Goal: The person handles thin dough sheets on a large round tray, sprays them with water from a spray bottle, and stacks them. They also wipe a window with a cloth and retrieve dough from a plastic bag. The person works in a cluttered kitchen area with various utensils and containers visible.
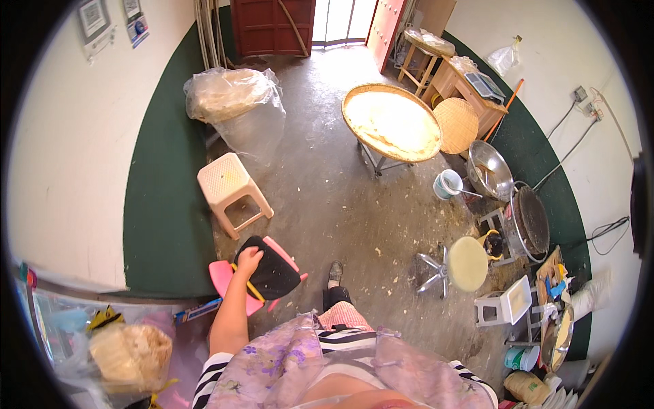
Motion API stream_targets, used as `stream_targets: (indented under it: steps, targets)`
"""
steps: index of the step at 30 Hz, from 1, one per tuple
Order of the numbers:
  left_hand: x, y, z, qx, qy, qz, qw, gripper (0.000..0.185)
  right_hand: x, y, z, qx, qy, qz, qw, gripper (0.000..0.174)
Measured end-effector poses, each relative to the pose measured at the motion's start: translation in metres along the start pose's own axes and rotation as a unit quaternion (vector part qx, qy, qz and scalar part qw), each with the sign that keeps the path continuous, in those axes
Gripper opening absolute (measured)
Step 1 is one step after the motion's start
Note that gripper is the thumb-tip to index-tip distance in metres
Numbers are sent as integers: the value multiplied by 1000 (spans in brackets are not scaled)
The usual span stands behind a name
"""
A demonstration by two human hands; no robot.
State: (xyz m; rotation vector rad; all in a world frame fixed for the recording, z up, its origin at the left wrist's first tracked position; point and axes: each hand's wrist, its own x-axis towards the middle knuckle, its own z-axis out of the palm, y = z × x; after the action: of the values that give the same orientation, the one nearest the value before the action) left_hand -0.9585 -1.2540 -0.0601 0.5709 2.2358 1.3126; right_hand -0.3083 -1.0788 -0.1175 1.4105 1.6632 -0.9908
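Note:
My left hand (249,259) reaches down at the lower left, its fingers curled at the edge of a black pad or bag (273,276). Whether the fingers grip it is hard to make out. A yellow strip (255,291) runs along the black thing's near side, partly behind my forearm. Beneath and around it show parts of a pink chair or stool (222,276). My right hand is out of view; only the striped sleeve shows on that side.
A beige plastic stool (227,179) stands ahead on the left, near a plastic-covered basket (230,94). Ahead on the right, a large round woven tray (391,122) rests on a metal stand. Along the right are a round swivel stool (467,263), a bucket (448,184) and a steel basin (490,168).

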Motion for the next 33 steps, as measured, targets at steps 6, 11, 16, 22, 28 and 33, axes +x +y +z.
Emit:
stream_targets:
  steps: [6, 11, 16, 22, 28, 33]
  targets:
    - [112, 29, 103, 27, -127, -58, 990, 41, 83, -115, -126, 101, 53, -96, 989, 28]
    - [115, -36, 109, 325, -405, 4, 854, 23, 119, -230, -298, -17, 190, -82, 978, 33]
    - [132, -51, 49, 181, -169, -358, 900, 25, 163, -397, -445, -83, 213, -223, 948, 39]
    - [276, -9, 23, 166, -132, -458, 863, 29, 252, -549, -527, -49, 125, -324, 937, 42]
    - [563, 106, 70, 35, -53, -393, 918, 35, 370, -587, -573, 91, -61, -210, 972, 19]
    - [774, 255, 113, -152, -149, -148, 966, 44, 388, -608, -673, 56, -23, -106, 993, 29]
